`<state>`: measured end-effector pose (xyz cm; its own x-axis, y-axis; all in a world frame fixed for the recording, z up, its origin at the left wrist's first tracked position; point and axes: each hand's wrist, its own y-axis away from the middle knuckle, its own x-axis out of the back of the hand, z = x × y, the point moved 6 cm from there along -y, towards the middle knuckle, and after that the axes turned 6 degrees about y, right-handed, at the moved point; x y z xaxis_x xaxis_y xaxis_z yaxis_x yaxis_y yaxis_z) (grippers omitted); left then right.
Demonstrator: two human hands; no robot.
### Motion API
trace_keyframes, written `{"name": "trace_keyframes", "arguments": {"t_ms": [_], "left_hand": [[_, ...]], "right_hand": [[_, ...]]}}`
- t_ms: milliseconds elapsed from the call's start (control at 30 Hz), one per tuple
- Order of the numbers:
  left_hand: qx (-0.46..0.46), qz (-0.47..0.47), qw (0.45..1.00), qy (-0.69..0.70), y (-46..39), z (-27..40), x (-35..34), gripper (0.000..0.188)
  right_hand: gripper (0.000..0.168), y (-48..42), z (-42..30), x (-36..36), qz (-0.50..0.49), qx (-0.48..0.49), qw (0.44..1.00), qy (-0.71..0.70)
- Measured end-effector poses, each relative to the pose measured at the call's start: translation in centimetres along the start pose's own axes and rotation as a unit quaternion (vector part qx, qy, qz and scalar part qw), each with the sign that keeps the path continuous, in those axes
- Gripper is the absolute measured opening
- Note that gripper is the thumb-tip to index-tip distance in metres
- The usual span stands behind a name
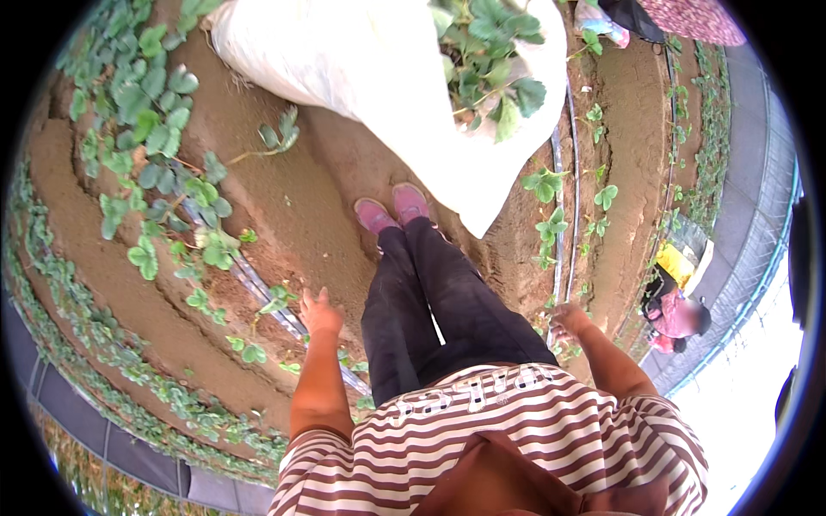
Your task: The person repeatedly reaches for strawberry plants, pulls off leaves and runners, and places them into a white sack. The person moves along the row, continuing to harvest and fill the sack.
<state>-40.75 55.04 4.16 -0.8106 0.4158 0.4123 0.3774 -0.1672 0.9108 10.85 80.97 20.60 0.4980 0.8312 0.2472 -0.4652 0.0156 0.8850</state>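
Note:
My left hand (321,312) hangs beside my thigh over the soil, its fingers apart and nothing held, close to a small strawberry plant (279,299) and the drip lines. On the other side my right hand (568,321) hangs with fingers loosely bent, near small plants and another drip line; no object shows in it. A large white woven sack (387,71) lies on the ground beyond my feet. Cut or pulled strawberry plants with green leaves (493,64) fill its open mouth.
Rows of strawberry plants (158,122) on soil beds flank the furrow where I stand. Black drip hoses (559,213) run along the beds. At the right, a person (677,316) is low near a yellow container (675,264). Part of another person in patterned pink cloth (700,19) shows at the top right.

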Motion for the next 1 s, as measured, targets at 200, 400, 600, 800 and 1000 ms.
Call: {"name": "trace_keyframes", "arguments": {"t_ms": [200, 400, 600, 800, 1000], "left_hand": [[-0.185, 0.099, 0.889, 0.407, 3.4, 10.9, 14.4, 0.055], [-0.302, 0.138, 0.81, 0.484, 13.5, 23.0, 29.6, 0.071], [-0.33, 0.292, 0.848, 0.295, 13.2, 31.7, 37.6, 0.091], [-0.275, 0.268, 0.906, 0.179, 8.5, 35.7, 40.1, 0.075], [-0.206, 0.194, 0.862, 0.421, 2.4, 34.3, 43.6, 0.047]], "right_hand": [[0.033, 4.5, 0.0, 0.0, -0.028, 0.073, 0.994, -0.075], [0.042, 6.4, -4.6, 5.0, 0.032, 0.178, 0.964, -0.196], [0.06, 12.0, -20.0, 7.9, 0.113, 0.271, 0.926, -0.235], [0.075, 11.7, -35.6, 8.0, 0.062, 0.31, 0.897, -0.308], [0.066, 6.0, -41.4, 7.3, 0.099, 0.337, 0.891, -0.287]]}}
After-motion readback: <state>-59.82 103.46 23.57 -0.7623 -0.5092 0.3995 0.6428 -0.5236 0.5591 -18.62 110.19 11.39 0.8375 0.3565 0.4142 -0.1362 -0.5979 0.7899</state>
